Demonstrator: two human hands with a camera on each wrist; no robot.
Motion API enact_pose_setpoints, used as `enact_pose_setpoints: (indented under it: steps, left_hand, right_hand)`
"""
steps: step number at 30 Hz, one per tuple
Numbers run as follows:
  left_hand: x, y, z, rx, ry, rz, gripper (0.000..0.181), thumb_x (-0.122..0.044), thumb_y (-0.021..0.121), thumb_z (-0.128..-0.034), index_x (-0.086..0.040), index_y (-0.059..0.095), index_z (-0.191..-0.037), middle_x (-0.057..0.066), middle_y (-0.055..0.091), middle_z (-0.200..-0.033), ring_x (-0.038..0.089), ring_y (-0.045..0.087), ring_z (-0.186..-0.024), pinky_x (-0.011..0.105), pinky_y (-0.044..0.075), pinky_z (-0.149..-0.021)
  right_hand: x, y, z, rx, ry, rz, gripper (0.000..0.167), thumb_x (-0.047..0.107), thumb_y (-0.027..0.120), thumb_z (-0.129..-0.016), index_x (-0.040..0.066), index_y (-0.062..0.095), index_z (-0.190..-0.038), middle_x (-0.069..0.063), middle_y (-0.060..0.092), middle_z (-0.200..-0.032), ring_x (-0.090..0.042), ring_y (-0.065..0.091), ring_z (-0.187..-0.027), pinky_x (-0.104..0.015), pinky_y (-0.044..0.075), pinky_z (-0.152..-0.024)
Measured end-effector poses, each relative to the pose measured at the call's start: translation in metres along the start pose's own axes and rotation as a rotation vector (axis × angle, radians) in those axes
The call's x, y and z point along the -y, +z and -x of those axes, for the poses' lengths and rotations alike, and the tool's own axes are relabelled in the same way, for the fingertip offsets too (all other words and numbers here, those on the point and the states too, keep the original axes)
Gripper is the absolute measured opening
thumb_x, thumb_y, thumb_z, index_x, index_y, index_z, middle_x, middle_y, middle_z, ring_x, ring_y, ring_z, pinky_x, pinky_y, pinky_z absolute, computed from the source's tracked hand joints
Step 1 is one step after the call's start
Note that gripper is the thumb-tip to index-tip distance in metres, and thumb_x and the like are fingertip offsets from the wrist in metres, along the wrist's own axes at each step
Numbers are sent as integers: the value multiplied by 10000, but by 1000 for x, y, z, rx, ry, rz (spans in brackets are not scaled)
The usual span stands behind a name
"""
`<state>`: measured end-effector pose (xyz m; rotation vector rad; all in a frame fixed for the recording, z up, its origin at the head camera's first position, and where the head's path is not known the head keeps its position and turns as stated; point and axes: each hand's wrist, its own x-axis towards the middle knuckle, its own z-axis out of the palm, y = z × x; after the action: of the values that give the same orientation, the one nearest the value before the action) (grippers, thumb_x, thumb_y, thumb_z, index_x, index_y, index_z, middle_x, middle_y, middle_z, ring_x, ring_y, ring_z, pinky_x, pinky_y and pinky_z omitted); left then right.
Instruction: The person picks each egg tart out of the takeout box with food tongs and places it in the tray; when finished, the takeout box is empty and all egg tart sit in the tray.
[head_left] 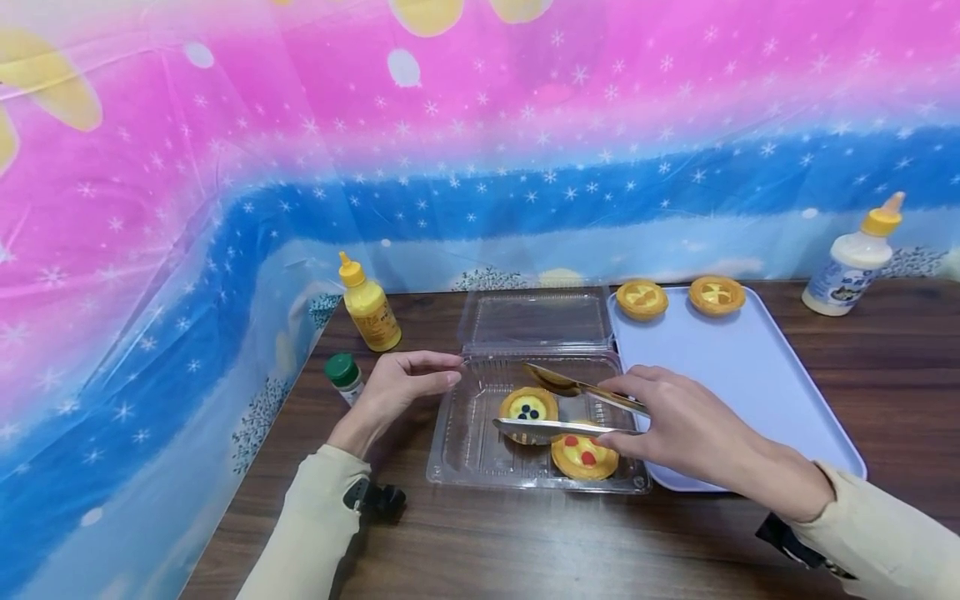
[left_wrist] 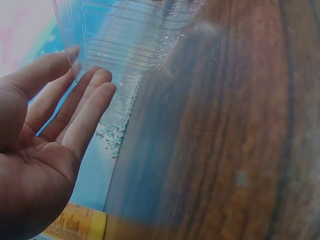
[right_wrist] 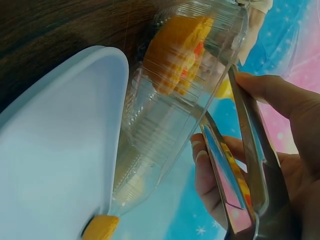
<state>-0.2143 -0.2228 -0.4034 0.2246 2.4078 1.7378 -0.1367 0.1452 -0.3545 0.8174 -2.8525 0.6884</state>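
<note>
My right hand (head_left: 690, 417) holds metal tongs (right_wrist: 252, 155), their two arms spread apart. In the head view the tongs' arms extend over a clear plastic container (head_left: 468, 454). Inside it sits an egg tart with dark blue berries (head_left: 527, 408), between the tongs' arms as seen from above. Beside that, nearer the tray, lies a tart with red pieces (head_left: 585, 460), partly covered by the right hand's thumb. My left hand (head_left: 393, 392) is at the container's left rim, fingers extended and fingertips at the plastic edge (left_wrist: 75, 75). Whether the tongs touch the berry tart is unclear.
A pale lavender tray (head_left: 738, 383) stands right of the container, with two tarts (head_left: 642, 300) at its far edge. The container's lid (head_left: 536, 319) lies folded back. A yellow bottle (head_left: 372, 312), a green-capped jar (head_left: 345, 375) and a white bottle (head_left: 847, 267) stand around.
</note>
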Motion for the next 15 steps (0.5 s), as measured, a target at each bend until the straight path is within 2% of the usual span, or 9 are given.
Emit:
enact_pose_setpoints:
  steps: [7, 15]
  left_hand:
    - [-2, 0, 0, 1, 7, 0, 318, -212, 855, -933, -86, 802, -1220, 48, 771, -1219, 221, 673, -1185, 363, 554, -977]
    - [0, 0, 0, 1, 3, 7, 317, -195, 856, -930, -78, 802, -1219, 51, 775, -1211, 216, 680, -1171, 344, 563, -959]
  right_hand:
    - [4, 2, -1, 21, -1, -6, 530, 329, 922, -842, 77, 741, -1272, -115, 728, -1216, -346, 687, -1125, -547, 577, -896]
    - [5, 5, -2, 5, -24, 14, 484, 275, 930, -832, 84, 754, -1240, -100, 736, -1176, -309, 699, -1059, -503, 593, -815]
